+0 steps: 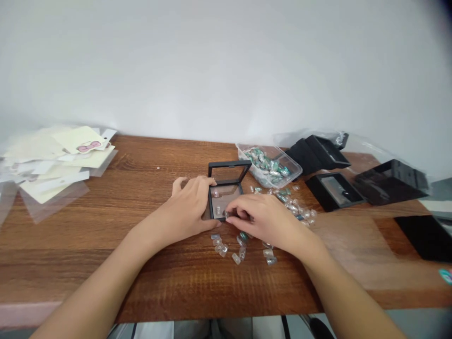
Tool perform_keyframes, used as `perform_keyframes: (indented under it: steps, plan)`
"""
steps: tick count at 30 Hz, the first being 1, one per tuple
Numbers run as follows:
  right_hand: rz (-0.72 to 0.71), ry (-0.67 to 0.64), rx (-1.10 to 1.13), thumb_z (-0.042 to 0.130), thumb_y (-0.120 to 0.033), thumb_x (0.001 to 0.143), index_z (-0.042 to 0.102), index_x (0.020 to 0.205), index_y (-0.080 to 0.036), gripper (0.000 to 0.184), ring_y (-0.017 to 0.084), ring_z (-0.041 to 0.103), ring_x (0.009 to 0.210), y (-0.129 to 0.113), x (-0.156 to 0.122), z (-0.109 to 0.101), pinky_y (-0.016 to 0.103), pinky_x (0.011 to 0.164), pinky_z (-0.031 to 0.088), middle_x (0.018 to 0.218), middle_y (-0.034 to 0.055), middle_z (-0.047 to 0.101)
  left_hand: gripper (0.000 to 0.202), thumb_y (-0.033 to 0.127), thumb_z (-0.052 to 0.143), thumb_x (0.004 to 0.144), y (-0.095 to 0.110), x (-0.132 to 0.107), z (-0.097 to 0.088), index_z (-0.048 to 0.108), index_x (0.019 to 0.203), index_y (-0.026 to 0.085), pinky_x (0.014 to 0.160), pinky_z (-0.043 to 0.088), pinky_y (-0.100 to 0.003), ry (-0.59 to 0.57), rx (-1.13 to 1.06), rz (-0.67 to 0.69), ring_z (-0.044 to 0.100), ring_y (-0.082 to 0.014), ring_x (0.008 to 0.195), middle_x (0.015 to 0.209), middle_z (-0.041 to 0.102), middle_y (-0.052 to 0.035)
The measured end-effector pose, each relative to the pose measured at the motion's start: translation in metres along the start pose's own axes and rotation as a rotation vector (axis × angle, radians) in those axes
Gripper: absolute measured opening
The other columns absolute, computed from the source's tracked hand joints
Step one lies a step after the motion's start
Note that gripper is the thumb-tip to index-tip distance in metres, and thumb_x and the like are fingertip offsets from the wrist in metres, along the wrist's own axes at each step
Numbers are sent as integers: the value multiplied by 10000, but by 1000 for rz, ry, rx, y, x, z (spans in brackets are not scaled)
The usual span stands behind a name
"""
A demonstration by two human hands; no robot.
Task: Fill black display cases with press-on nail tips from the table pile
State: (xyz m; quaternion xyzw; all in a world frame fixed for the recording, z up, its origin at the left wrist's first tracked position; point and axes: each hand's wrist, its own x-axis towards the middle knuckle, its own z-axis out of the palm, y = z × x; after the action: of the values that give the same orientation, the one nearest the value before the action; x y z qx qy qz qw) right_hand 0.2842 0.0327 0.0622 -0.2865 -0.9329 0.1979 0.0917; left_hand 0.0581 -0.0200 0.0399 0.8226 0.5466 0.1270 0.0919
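Note:
A square black-framed display case [229, 164] with clear film panes lies unfolded on the table, its lid tilted up at the back. My left hand [189, 202] grips the case by its left edge, thumb along the front corner. My right hand [261, 214] reaches over the front right of the case with thumb and fingertips pinched around a small clear glossy piece [226, 214], like a press-on nail. On the film rest a pinkish piece [216, 193] and a clear one [218, 210]. Several similar pieces [219, 246] lie in front of the case, and more [293, 205] are scattered right of it.
Behind the case stands a clear plastic tub [291, 165] filled with green and silvery pieces. Black boxes [334, 190] and plastic wrapping are on the right, beside a flat black sheet [425, 238]. Cards and clear sleeves [76, 155] are heaped at the left. A wall rises behind the table [158, 278].

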Motion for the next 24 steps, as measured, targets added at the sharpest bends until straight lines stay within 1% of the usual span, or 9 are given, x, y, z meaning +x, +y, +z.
perform_keyframes:
  steps: [3,6,11,15,19,24]
  plan:
    - [-5,58,-18,652,-238,901,664,964,-202,73,125,570,655,1,1,5,238,640,358,754,-21,652,622,492,658,827,1,0,1,329,1242,165,1078,206,-528,13,0,10,522,-310,1206,1277,518,-146]
    - [3,75,-31,659,-233,897,667,962,-199,74,128,572,646,2,3,7,240,633,362,746,-20,653,621,493,662,821,0,0,1,342,1238,163,1074,215,-533,13,-7,16,532,-316,1185,1261,525,-137]
    - [55,48,-12,674,-232,887,671,960,-206,78,120,565,631,3,4,3,236,612,361,748,-26,653,620,505,655,832,0,0,0,347,1246,160,1074,215,-534,8,-9,21,519,-322,1214,1270,523,-146]
    - [81,35,2,658,-258,900,674,975,-214,89,119,565,643,7,2,-6,236,619,360,729,-35,638,641,529,646,834,1,0,0,345,1264,162,1080,208,-546,8,-10,17,522,-331,1212,1266,526,-149]
    - [114,-11,0,634,-277,912,689,977,-218,104,120,561,639,12,0,-14,243,623,354,709,-35,629,653,544,651,831,0,0,-1,337,1270,177,1080,211,-552,-4,-11,19,514,-331,1227,1297,517,-165]
    - [115,-69,4,629,-280,910,689,967,-212,107,121,564,642,14,-1,-15,242,620,346,706,-30,633,648,552,656,835,-1,0,-3,332,1263,188,1082,213,-545,-10,-18,17,510,-318,1234,1303,520,-164]
